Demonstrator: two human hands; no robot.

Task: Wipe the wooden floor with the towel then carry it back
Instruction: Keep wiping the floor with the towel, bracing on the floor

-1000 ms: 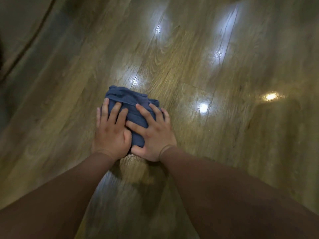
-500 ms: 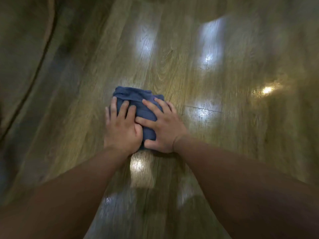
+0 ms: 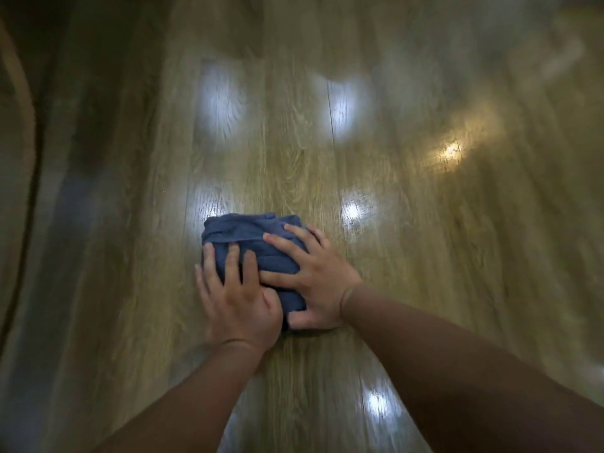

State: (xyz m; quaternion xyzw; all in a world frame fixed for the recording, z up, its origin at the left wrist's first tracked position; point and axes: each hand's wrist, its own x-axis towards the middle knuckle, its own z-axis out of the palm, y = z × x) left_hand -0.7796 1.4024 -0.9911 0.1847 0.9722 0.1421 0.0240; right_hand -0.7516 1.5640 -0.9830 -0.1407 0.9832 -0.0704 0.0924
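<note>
A folded dark blue towel (image 3: 245, 234) lies flat on the glossy wooden floor (image 3: 294, 152) in the middle of the view. My left hand (image 3: 235, 299) presses on its near left part with fingers spread. My right hand (image 3: 313, 276) presses on its right side, fingers splayed across the cloth, thumb at the towel's near edge. Both palms are flat on the towel; its near half is hidden under them. Brown sleeves cover both forearms.
Plank seams run away from me, with bright lamp reflections on the boards. A dark band and a curved pale edge (image 3: 23, 103) run along the left side. The picture is blurred.
Both hands stay pressed on the towel. The plank seams and light reflections shifted in the view, from slanted to running nearly straight ahead, as the towel slid along the floor.
</note>
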